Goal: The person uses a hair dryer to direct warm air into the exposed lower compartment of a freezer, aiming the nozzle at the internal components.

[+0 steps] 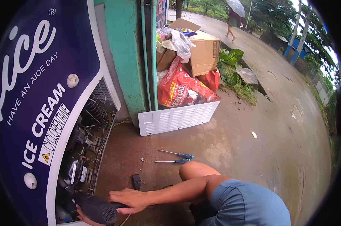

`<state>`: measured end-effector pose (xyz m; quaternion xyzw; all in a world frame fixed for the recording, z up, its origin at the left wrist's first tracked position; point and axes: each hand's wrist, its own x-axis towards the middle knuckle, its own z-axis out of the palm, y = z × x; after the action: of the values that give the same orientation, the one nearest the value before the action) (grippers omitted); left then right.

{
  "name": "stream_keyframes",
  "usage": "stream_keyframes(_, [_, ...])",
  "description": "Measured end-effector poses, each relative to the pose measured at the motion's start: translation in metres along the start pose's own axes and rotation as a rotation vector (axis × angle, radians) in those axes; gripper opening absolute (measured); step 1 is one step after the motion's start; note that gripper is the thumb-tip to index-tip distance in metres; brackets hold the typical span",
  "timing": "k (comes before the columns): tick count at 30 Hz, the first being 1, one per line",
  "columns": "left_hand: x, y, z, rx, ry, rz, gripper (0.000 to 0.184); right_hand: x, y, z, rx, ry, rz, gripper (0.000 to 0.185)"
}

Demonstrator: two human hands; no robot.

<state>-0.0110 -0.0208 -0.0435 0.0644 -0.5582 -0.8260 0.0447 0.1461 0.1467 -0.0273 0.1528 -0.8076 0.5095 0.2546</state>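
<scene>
A black hair dryer with a round vented rear end points into the open lower compartment of the ice cream freezer. My right hand is closed around its handle, which is mostly covered by my fingers. My left hand is at the underside of the dryer's barrel, fingers curled against it and partly hidden. Just beyond the dryer, inside the compartment, sits a black compressor with labels. Above it are a metal bracket and a dark coil.
Two blue-handled screwdrivers and a small black block lie on the wet concrete. A white louvred panel leans against red bags and a cardboard box. On the road, a person walks under an umbrella.
</scene>
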Motion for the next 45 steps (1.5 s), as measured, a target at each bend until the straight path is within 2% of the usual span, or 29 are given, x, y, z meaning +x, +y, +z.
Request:
stream_keyframes(16, [0.033,-0.016,-0.008,0.005,-0.138,0.027,0.046,0.030,-0.043,0.004,0.049,0.041,0.104,0.039])
stream_keyframes(19, [0.049,-0.030,-0.030,0.012,-0.223,0.062,0.045,0.037,-0.042,0.000,-0.078,0.025,0.067,0.041])
stream_keyframes(21, [0.054,-0.043,-0.053,0.040,-0.231,0.092,0.045,0.038,-0.040,0.000,-0.102,-0.038,0.130,0.041])
stream_keyframes(23, [0.055,-0.048,-0.069,-0.058,-0.246,0.054,0.044,0.037,-0.035,0.011,-0.115,-0.007,0.078,0.043])
stream_keyframes(24, [0.049,-0.048,-0.068,-0.190,-0.249,-0.040,0.043,0.033,-0.034,0.014,-0.128,0.007,0.098,0.044])
stream_keyframes(26, [0.041,-0.049,-0.064,-0.460,-0.217,-0.229,0.044,0.025,-0.031,0.015,-0.115,0.015,0.107,0.043])
stream_keyframes(28, [0.018,-0.014,-0.037,-0.195,-0.143,-0.050,0.043,0.020,-0.027,0.012,-0.118,0.044,0.127,0.043])
stream_keyframes(30, [0.009,-0.001,-0.024,-0.128,-0.093,0.010,0.041,0.021,-0.019,0.010,-0.055,0.058,0.107,0.040])
stream_keyframes(32, [0.007,0.002,-0.024,-0.112,-0.113,-0.005,0.030,0.019,-0.016,0.007,-0.031,0.054,0.132,0.040])
stream_keyframes(37, [0.000,0.006,-0.024,-0.124,-0.081,-0.025,0.026,0.023,-0.016,0.006,0.004,0.065,0.312,0.040])
stream_keyframes(39, [-0.005,0.008,-0.022,-0.248,-0.024,-0.131,0.025,0.024,-0.019,0.004,0.010,0.065,0.354,0.040])
stream_keyframes(41, [-0.008,0.008,-0.021,-0.252,-0.035,-0.132,0.023,0.025,-0.022,0.002,0.059,0.028,0.459,0.041])
stream_keyframes(44, [-0.010,0.014,-0.019,-0.220,0.044,-0.174,0.016,0.021,-0.011,0.009,-0.016,0.091,0.286,0.040])
stream_keyframes(45, [-0.011,0.009,-0.023,-0.215,0.007,-0.154,0.020,0.019,-0.009,0.012,0.024,0.094,0.324,0.038])
